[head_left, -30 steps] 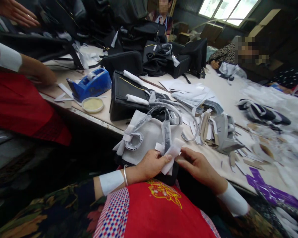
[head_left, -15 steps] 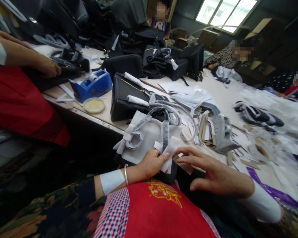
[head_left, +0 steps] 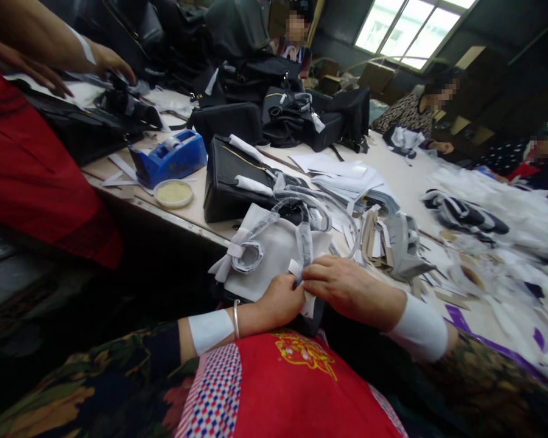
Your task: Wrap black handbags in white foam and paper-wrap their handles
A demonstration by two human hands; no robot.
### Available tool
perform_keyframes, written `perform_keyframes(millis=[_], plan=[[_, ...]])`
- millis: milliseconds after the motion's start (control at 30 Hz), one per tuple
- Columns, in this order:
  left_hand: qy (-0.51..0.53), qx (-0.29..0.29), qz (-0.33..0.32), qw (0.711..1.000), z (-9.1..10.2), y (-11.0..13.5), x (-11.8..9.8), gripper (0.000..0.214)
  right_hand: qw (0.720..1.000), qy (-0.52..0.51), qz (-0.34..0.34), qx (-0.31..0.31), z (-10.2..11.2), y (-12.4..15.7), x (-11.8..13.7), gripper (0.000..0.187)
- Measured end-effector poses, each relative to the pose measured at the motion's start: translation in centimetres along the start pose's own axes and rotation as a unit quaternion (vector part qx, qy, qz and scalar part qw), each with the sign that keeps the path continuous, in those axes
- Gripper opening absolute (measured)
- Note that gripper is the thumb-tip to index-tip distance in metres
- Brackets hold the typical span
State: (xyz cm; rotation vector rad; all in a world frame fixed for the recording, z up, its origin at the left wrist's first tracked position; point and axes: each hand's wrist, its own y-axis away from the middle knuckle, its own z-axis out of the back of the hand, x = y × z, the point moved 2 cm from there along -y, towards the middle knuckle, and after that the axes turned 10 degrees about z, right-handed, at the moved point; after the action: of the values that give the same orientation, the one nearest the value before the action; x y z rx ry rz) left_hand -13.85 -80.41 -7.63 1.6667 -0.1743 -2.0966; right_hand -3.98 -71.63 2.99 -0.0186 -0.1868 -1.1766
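Note:
A pale grey handbag (head_left: 274, 249) leans against the table edge in front of me, its handles and coiled strap wrapped in clear film. My left hand (head_left: 281, 301) is closed on a thin white wrapping sheet (head_left: 308, 306) by the bag's lower right side. Across from it, my right hand (head_left: 347, 289) bends over the same sheet, its fingers together and pressed on it close to my left fingertips. The sheet is mostly covered by both hands. Behind the pale bag lies a black handbag (head_left: 232, 176) with white-wrapped handles.
A blue tape dispenser (head_left: 171, 158) and a round shallow dish (head_left: 173, 193) stand at the table's left edge. White papers (head_left: 351, 179) and a grey box of card strips (head_left: 399, 246) lie to the right. Black bags (head_left: 228, 121) pile behind. A co-worker's hand (head_left: 114, 64) works at far left.
My right hand has come left and closed onto the white sheet beside my left hand. At the left, the co-worker's hands have moved up over a black bag.

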Motion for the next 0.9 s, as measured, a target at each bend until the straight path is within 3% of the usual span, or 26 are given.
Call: perform_keyframes(millis=[200, 367, 600, 667, 733, 900], plan=[[0.023, 0.027, -0.047, 0.998, 0.7, 0.9, -0.3, 0.040, 0.990, -0.116, -0.048, -0.057, -0.9, -2.0, -3.7, 0.012], [0.061, 0.058, -0.032, 0.996, 1.0, 1.3, -0.2, 0.031, 0.967, -0.228, -0.085, -0.078, -1.2, -1.8, -4.0, 0.015], [0.052, 0.020, -0.035, 0.998, 0.6, 0.9, 0.1, 0.030, 0.926, -0.321, -0.184, -0.072, -1.7, -0.9, -4.5, 0.015], [0.063, 0.022, -0.035, 0.997, 0.4, 0.7, 0.2, 0.029, 0.925, -0.317, -0.199, -0.058, -1.1, -1.0, -4.7, 0.034], [0.083, 0.030, -0.035, 0.995, 0.2, 0.6, 0.4, 0.031, 0.943, -0.271, -0.192, -0.021, -0.1, -1.6, -4.7, 0.046], [0.084, 0.035, -0.011, 0.996, 0.0, 0.3, 0.5, 0.034, 0.972, -0.121, -0.162, 0.122, 1.9, -4.3, -4.7, 0.022]])
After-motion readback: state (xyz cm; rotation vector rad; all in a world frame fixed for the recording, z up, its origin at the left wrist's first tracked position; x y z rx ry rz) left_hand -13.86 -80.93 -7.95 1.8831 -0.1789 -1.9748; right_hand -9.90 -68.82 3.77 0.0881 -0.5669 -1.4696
